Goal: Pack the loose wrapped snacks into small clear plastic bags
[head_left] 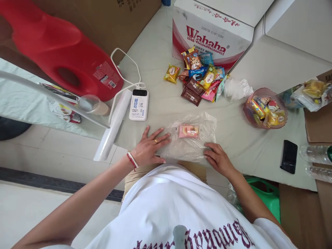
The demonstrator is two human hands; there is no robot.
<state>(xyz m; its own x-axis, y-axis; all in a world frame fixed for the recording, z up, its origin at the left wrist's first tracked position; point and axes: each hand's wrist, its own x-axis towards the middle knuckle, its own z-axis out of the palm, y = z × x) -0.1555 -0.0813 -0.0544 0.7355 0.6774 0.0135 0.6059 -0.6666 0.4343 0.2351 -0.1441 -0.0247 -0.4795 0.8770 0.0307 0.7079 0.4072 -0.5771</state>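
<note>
A sheet of clear plastic [178,150] lies spread on the table before me, wrinkled at its edges; whether it is a bag or film I cannot tell. On it sits a small snack packet [188,131] in pink and clear wrapping. My left hand [147,147], with a ring and a red-and-white bracelet, rests with spread fingers on the sheet's left edge. At the right edge my right hand [219,157] touches the plastic, its fingers slightly bent and apart. Neither hand touches the packet.
Beyond the sheet are a pile of wrapped snacks [199,77] and a Wahaha carton [212,38]. A pink bowl [247,114] of snacks and a phone [288,156] lie right. Left are a power bank [139,109], a plastic roll [110,133] and a red jug [85,45].
</note>
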